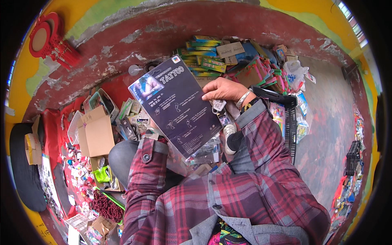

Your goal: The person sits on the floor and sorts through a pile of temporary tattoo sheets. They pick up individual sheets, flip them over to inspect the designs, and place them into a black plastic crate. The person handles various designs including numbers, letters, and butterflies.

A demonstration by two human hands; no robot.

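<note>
My right hand (227,90) pinches the right edge of a dark temporary tattoo card (179,110) between thumb and fingers. The card is large and flat, tilted to the left, with a picture at its upper left and small line drawings below. A light-coloured bracelet (243,98) circles my right wrist. My left sleeve (148,159) runs up to the card's lower left edge; the hand itself is hidden behind the card, so its fingers do not show. Just beyond the card's lower right edge, between my legs, is a white shoe (229,136).
An open cardboard box (96,132) stands at left, near white baskets (74,127) and dark red beads (105,205). Stacked yellow-green boxes (210,61) lie ahead by the wall. A black crate (290,130) stands to the right, beside grey floor (326,110).
</note>
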